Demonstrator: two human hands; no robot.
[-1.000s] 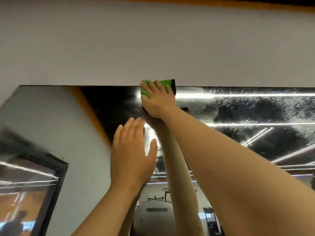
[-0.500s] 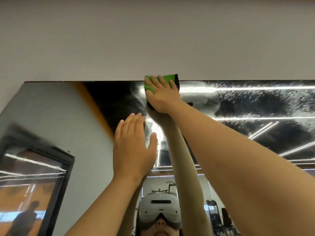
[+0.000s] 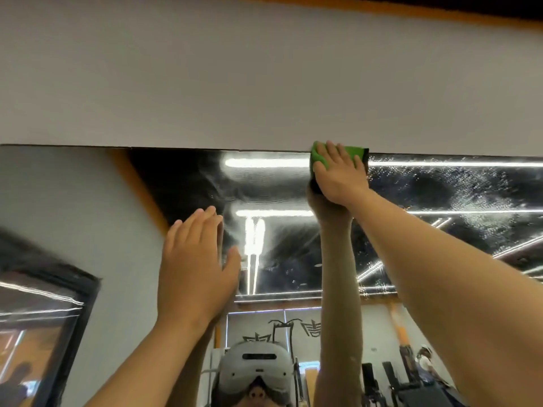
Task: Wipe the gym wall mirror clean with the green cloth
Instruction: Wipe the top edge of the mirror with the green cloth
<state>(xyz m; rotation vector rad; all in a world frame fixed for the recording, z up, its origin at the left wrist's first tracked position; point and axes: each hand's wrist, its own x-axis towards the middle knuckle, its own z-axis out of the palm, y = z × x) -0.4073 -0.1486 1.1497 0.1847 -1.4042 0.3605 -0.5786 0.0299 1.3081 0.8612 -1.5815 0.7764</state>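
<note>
The wall mirror (image 3: 279, 186) fills the lower half of the head view, its top edge running under a plain grey wall. My right hand (image 3: 338, 174) presses the folded green cloth (image 3: 357, 152) flat against the glass at the mirror's top edge, fingers straight over it. Right of the cloth the glass is speckled with spray droplets; left of it there are hazy wipe streaks. My left hand (image 3: 194, 268) lies flat on the mirror lower down and to the left, fingers straight and holding nothing.
The grey wall (image 3: 264, 83) rises above the mirror to an orange strip (image 3: 382, 8) at the ceiling. The mirror reflects ceiling light strips, my headset (image 3: 255, 368), a dark-framed window (image 3: 44, 312) at left and gym machines (image 3: 405, 380) at lower right.
My right hand has slid the green cloth to the right along the mirror's top edge. My left hand has stayed flat on the glass.
</note>
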